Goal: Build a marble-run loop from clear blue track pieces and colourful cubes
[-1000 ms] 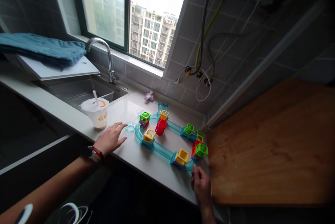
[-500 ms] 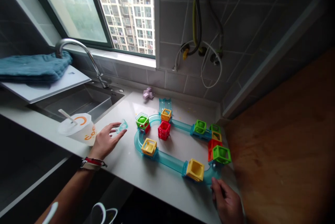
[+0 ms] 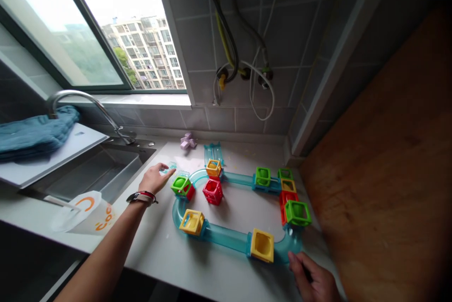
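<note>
My left hand (image 3: 155,178) reaches over the counter left of a toy track, its thumb and fingers around a small clear teal plastic piece (image 3: 170,166), partly hidden by the fingers. At the lower right, my right hand (image 3: 314,276) is closed, fingers curled and thumb by the teal curved track piece (image 3: 287,247); whatever it holds is hidden. The loop joins teal straight track (image 3: 226,237) with yellow cube blocks (image 3: 262,244), green cube blocks (image 3: 297,212) and an orange block (image 3: 213,167). Inside the loop sits a red cube block (image 3: 212,192).
A white cup with a straw (image 3: 84,212) stands at the counter's left front, beside my left forearm. Behind it are the sink (image 3: 116,170), a faucet (image 3: 88,97) and a blue cloth (image 3: 38,130) on a white board. A pink toy piece (image 3: 188,141) lies near the back wall.
My left hand has moved farther over the counter, toward the back, with the clear teal piece. The view has shifted to the right and up. My right hand stays by the curved track.
</note>
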`<state>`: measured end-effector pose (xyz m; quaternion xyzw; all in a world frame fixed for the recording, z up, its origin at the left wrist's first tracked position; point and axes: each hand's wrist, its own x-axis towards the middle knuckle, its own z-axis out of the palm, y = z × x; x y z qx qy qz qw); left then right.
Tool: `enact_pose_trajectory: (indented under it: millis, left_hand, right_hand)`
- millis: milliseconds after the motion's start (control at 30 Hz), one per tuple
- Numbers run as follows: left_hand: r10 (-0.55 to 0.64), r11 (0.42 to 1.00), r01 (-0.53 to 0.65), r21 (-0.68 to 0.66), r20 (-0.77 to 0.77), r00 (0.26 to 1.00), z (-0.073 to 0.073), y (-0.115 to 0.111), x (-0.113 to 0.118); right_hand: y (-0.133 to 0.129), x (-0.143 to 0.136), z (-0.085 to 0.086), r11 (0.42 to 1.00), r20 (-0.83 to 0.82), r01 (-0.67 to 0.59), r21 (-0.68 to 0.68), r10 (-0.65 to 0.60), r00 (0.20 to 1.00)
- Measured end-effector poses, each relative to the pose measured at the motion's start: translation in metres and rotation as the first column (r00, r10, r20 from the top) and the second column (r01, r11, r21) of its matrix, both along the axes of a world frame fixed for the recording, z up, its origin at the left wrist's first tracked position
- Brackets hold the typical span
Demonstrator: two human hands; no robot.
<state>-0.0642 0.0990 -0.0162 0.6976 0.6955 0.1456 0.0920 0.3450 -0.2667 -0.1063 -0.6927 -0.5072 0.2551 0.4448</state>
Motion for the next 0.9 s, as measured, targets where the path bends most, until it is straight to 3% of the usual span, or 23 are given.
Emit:
enact_pose_trajectory:
  millis: [167, 300, 400, 500, 567, 700, 800, 900]
  left_hand:
    - [0.007, 0.998, -0.013, -0.061, -0.097, 0.995, 0.001, 0.002, 0.006]
    - [-0.033, 0.998, 0.026, -0.052, -0.134, 0.99, 0.026, 0.008, 0.015]
    - [-0.139, 0.99, 0.133, -0.055, -0.122, 0.983, 0.053, 0.021, 0.04]
    - [-0.298, 0.945, 0.282, -0.168, -0.075, 0.952, 0.067, 0.043, 0.087]
    - [-0.339, 0.915, 0.312, -0.254, -0.065, 0.939, 0.065, 0.059, 0.123]
    - [-0.323, 0.888, 0.271, -0.371, -0.083, 0.943, 0.045, 0.085, 0.182]
    - [-0.295, 0.889, 0.236, -0.393, -0.097, 0.95, 0.029, 0.095, 0.204]
    - [-0.319, 0.894, 0.283, -0.347, -0.052, 0.946, 0.018, 0.099, 0.209]
  right_hand:
    - [0.002, -0.005, 0.004, 0.999, 0.016, 0.0, 0.032, -0.001, 1.0]
    - [0.003, -0.007, 0.005, 0.998, 0.013, 0.002, 0.062, -0.003, 1.0]
    - [0.003, -0.007, 0.006, 0.997, 0.007, -0.001, 0.072, 0.001, 1.0]
    - [0.004, -0.008, 0.007, 0.997, 0.005, 0.007, 0.08, -0.007, 1.0]
    - [0.005, -0.009, 0.008, 0.996, 0.01, 0.019, 0.09, -0.02, 1.0]
    - [0.007, -0.011, 0.007, 0.995, 0.012, 0.017, 0.099, -0.018, 1.0]
    - [0.009, -0.012, 0.008, 0.994, 0.007, 0.012, 0.105, -0.013, 1.0]
    - [0.01, -0.012, 0.011, 0.993, 0.008, 0.022, 0.12, -0.023, 1.0]
